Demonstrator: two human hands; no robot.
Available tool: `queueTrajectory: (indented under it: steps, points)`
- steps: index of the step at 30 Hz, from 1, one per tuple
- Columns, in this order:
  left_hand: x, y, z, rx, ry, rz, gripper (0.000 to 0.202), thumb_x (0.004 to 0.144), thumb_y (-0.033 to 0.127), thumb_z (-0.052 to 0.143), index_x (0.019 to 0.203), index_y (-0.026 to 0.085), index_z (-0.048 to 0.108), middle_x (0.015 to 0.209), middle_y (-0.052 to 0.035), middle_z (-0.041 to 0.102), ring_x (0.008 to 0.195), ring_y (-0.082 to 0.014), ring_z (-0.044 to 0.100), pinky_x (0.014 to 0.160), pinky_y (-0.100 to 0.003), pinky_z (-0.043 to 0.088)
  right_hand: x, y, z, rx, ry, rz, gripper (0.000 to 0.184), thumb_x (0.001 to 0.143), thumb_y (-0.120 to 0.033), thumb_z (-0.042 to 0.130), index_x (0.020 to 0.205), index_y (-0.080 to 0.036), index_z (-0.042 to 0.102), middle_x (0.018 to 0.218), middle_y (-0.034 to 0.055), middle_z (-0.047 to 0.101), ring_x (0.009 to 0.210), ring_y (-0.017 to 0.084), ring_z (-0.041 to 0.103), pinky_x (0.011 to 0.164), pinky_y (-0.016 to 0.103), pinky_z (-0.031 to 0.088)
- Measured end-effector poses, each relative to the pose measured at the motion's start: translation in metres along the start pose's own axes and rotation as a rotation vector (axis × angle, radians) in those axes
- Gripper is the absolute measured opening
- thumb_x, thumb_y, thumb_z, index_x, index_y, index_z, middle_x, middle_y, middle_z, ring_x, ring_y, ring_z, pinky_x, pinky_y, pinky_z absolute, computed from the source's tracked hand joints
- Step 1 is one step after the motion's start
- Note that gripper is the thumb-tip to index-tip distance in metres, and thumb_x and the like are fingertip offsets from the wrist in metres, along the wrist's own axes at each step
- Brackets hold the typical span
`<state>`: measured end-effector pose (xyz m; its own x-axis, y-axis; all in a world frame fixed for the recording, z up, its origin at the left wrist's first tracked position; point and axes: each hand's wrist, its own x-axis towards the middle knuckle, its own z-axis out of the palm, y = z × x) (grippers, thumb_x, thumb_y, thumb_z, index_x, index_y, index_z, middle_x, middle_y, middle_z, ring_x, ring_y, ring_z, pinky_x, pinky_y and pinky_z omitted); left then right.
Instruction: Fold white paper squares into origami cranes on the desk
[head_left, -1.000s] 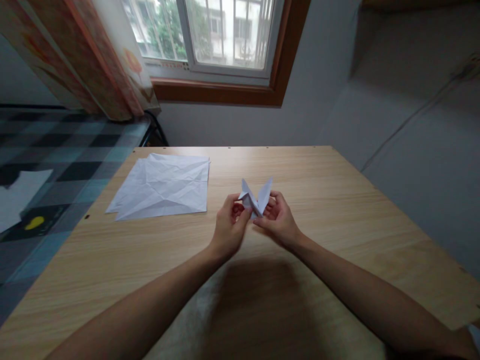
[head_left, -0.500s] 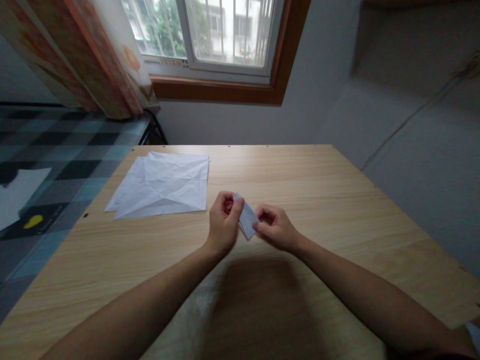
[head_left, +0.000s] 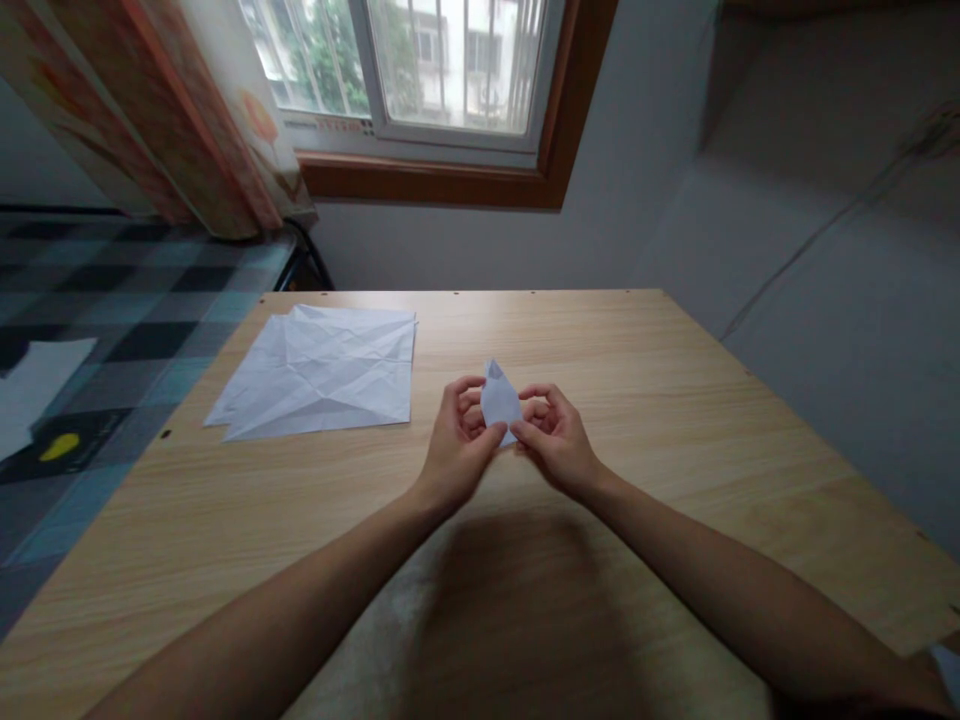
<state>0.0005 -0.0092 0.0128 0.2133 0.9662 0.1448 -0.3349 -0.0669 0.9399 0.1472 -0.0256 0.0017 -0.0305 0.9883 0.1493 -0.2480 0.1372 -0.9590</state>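
A small folded piece of white paper (head_left: 500, 396) stands tilted between my two hands, its pointed end up and away from me. My left hand (head_left: 465, 435) grips its left side, thumb pressed low on the front face and fingers curled behind. On the other side my right hand (head_left: 553, 430) pinches the lower right part, its thumb close to the left thumb. Fingers partly hide the paper's lower edge and its back.
Creased white sheets (head_left: 330, 375) lie overlapping at the wooden table's (head_left: 675, 450) far left. Left of the table is a checked cloth surface (head_left: 172, 300) with more white paper (head_left: 45, 385) on it. A window (head_left: 450, 70) and curtain (head_left: 202, 110) are beyond.
The folded paper has turned from a slant to the right into a more upright pose with its point up. Both thumbs have come together low on its front.
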Motion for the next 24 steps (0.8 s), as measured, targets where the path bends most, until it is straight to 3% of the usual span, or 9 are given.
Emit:
queueTrajectory:
  steps: [6,9,14,18,21,24]
  points:
    - [0.003,-0.004,-0.005,0.078,-0.027,-0.027,0.03,0.067,0.016,0.073,0.09,0.019,0.054,0.08,0.0031,0.064,0.069,-0.0103,0.061,0.063,-0.021,0.046,0.003,0.004,-0.002,0.027,0.055,-0.003,0.038,0.07,-0.038,0.082,0.091,-0.025,0.053,0.069,-0.0079,0.059,0.053,0.008,0.056,0.054,0.022,0.05]
    - [0.003,-0.003,-0.006,0.094,-0.003,0.006,0.018,0.068,0.017,0.072,0.081,0.018,0.06,0.084,0.0002,0.066,0.073,-0.0118,0.06,0.067,-0.023,0.046,0.005,0.005,-0.004,0.064,0.081,0.018,0.036,0.067,-0.036,0.083,0.088,-0.024,0.057,0.072,-0.007,0.059,0.054,0.008,0.057,0.055,0.023,0.051]
    - [0.002,0.002,-0.006,0.045,-0.045,-0.038,0.008,0.068,0.019,0.072,0.075,0.019,0.067,0.071,0.0,0.065,0.069,-0.0161,0.061,0.071,-0.031,0.05,0.005,0.004,-0.006,0.136,0.039,0.075,0.023,0.076,-0.041,0.071,0.086,-0.021,0.064,0.07,-0.0025,0.063,0.059,0.012,0.06,0.06,0.027,0.051]
    - [0.002,0.002,-0.011,0.14,-0.073,0.031,0.011,0.063,0.015,0.063,0.063,0.02,0.073,0.087,-0.0052,0.068,0.084,-0.0219,0.064,0.077,-0.036,0.051,0.005,0.004,-0.006,0.098,0.072,0.077,0.028,0.065,-0.032,0.079,0.086,-0.022,0.063,0.076,-0.0017,0.067,0.067,0.014,0.062,0.065,0.027,0.052]
    - [0.002,0.001,-0.013,0.145,-0.131,0.028,0.017,0.065,0.018,0.058,0.063,0.02,0.074,0.095,-0.0077,0.068,0.09,-0.0242,0.063,0.075,-0.037,0.052,0.006,0.004,-0.005,0.087,0.097,0.051,0.035,0.057,-0.025,0.084,0.082,-0.022,0.059,0.076,-0.0027,0.067,0.068,0.014,0.062,0.065,0.025,0.051]
    - [0.001,0.0,-0.01,0.107,-0.097,-0.017,0.006,0.069,0.022,0.067,0.071,0.018,0.069,0.084,-0.0048,0.066,0.075,-0.0178,0.061,0.065,-0.03,0.05,0.006,0.005,-0.004,0.088,0.129,0.025,0.038,0.057,-0.028,0.087,0.08,-0.022,0.057,0.073,-0.0034,0.066,0.065,0.012,0.061,0.063,0.025,0.051]
